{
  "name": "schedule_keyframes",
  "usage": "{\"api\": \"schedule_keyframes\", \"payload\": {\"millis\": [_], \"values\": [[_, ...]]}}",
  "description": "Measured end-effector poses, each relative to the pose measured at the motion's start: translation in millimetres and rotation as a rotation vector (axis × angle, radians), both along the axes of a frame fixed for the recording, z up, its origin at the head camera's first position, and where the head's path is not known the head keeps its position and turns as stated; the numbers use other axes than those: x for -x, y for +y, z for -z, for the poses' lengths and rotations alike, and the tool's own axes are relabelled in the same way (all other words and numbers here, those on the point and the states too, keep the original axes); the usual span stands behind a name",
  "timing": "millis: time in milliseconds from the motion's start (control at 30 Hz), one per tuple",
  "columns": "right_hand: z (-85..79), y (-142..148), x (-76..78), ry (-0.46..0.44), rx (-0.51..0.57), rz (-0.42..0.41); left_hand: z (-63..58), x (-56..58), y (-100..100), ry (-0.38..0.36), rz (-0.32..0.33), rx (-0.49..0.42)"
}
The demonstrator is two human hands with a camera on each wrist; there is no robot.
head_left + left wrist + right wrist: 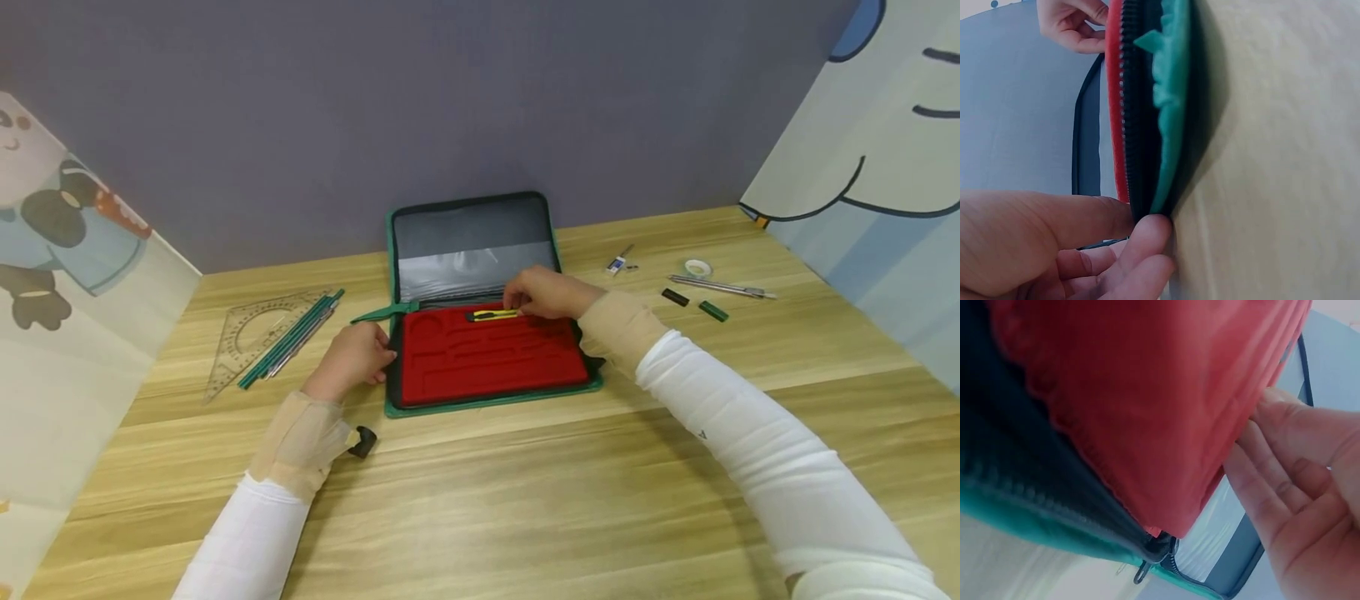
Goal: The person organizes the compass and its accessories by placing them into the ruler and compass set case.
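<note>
An open zip case (495, 408) with a green border lies on the table, its lid raised against the wall behind. In its base sits a red molded tray (495, 358) with shaped recesses. At the tray's back edge is a yellow and black utility knife (491, 315). My right hand (547, 293) pinches this knife's right end with thumb and fingers; the right wrist view hides the knife behind the red tray (1147, 412). My left hand (352, 358) grips the case's left edge, thumb above and fingers beneath the zipper (1125, 106).
A clear set square (225, 362) and green pencils (288, 342) lie left of the case. A green strap (384, 313) sticks out leftward. At right are a tape roll (697, 267), a metal compass (720, 287), small black (675, 297) and green (713, 311) pieces and a small packet (617, 265).
</note>
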State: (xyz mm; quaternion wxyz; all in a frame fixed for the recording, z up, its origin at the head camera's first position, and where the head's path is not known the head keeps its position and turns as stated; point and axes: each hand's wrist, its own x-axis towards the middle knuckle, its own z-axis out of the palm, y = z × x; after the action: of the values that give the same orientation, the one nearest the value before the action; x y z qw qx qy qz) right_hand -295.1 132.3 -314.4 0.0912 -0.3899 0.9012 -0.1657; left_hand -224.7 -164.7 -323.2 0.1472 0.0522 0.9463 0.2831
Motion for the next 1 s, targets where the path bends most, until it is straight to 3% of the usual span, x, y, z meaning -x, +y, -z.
{"api": "schedule_keyframes", "payload": {"millis": [200,300,467,667,867,1000], "values": [[-4.9,11,4.6,-0.013,0.039,-0.013,1.4,-0.5,-4,0.004,-0.002,0.004],[-10.9,23,9.5,-0.026,0.084,0.03,2.3,-0.1,-4,0.011,-0.005,0.017],[-19.6,48,13.9,-0.003,0.074,0.192,3.3,-0.1,-5,0.021,0.0,0.022],[-17.9,81,15.3,0.07,0.063,0.336,5.3,0.5,-5,0.018,0.004,0.027],[-18.7,105,12.8,0.022,0.011,0.555,5.3,1.6,-5,0.026,0.011,0.026],[-15.5,119,14.3,-0.021,-0.03,0.649,3.7,1.5,-3,0.036,0.014,0.022]]}}
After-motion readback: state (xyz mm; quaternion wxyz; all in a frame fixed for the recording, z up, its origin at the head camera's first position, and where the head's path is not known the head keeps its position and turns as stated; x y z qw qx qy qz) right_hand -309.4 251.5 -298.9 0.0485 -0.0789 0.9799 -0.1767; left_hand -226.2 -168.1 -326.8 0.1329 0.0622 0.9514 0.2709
